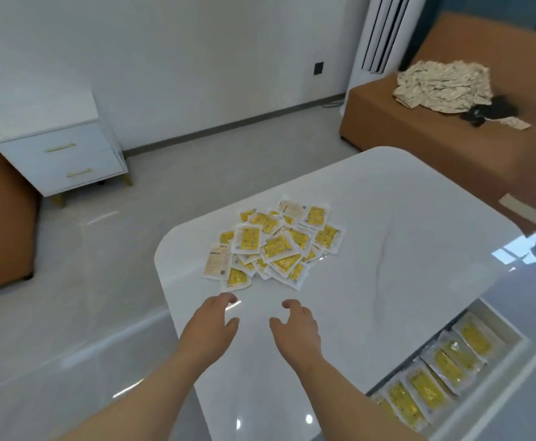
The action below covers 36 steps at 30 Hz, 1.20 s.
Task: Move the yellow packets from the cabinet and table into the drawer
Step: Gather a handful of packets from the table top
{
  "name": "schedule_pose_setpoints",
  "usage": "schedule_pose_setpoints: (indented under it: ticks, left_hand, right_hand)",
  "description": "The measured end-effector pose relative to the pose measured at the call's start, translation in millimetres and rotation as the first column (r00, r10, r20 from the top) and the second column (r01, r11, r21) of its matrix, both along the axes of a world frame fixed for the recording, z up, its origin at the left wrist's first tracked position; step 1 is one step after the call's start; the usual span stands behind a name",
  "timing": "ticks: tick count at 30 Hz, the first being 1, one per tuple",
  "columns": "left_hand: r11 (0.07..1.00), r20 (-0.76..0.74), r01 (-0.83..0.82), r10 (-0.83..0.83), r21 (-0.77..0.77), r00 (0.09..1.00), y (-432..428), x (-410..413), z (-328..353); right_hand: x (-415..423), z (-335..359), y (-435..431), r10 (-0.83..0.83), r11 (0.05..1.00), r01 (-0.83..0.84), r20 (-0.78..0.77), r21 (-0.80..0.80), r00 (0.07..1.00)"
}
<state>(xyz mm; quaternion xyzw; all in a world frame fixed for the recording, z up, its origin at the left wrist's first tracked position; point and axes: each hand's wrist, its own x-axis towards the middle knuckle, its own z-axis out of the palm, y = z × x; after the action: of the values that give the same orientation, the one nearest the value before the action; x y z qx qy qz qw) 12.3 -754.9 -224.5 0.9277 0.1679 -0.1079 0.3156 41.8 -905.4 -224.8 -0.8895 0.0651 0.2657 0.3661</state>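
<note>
Hovering side by side above the white counter [387,202], our left hand [211,319] and right hand [295,323] sit just short of a pile of yellow packets [276,243] heaped toward the counter's left edge. Our fingers [226,299] are loosely curled and spread apart, gripping nothing. The left fingertips come nearest the closest packet of the pile, and we cannot tell whether they touch it. At lower right, an open drawer [499,316] below the counter top holds a row of packets [435,370], overlapped one on the next in a line. Across the pale floor [101,265] at left stands a white two-drawer cabinet [59,132], both fronts shut. Beyond the counter at right, an orange sofa [435,148] carries a crumpled patterned cloth [445,87], with a dark object [489,114] beside it.
</note>
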Motion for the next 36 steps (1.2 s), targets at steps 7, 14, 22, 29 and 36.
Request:
schedule_pose_setpoints:
  ticks: [7, 14, 22, 29, 36]
  left_hand:
    - [0.996, -0.045, 0.091, -0.091, 0.002, 0.995, 53.6, 47.4, 3.7]
    - [0.973, -0.103, 0.228, -0.225, 0.02, 0.969, 126.5, 134.7, -21.9]
    - [0.837, -0.219, 0.546, -0.541, -0.039, 0.812, 199.3, 282.9, -66.4]
    - [0.699, -0.318, 0.709, -0.696, -0.093, 0.644, 228.3, 355.9, -85.3]
    - [0.606, -0.337, 0.793, -0.762, -0.069, 0.553, 208.2, 394.6, -100.3]
  right_hand:
    - [33.6, -2.9, 44.3, -0.109, 0.994, 0.11, -0.051, 0.015, 0.993]
    - [85.9, -22.8, 93.7, -0.267, 0.961, 0.272, -0.088, 0.05, 0.96]
    - [171.4, -69.4, 183.9, -0.621, 0.767, 0.641, -0.214, 0.033, 0.754]
    - [203.3, -83.4, 230.9, -0.786, 0.572, 0.82, -0.278, 0.009, 0.552]
    - [239.5, -120.0, 228.4, -0.846, 0.462, 0.887, -0.294, 0.007, 0.444]
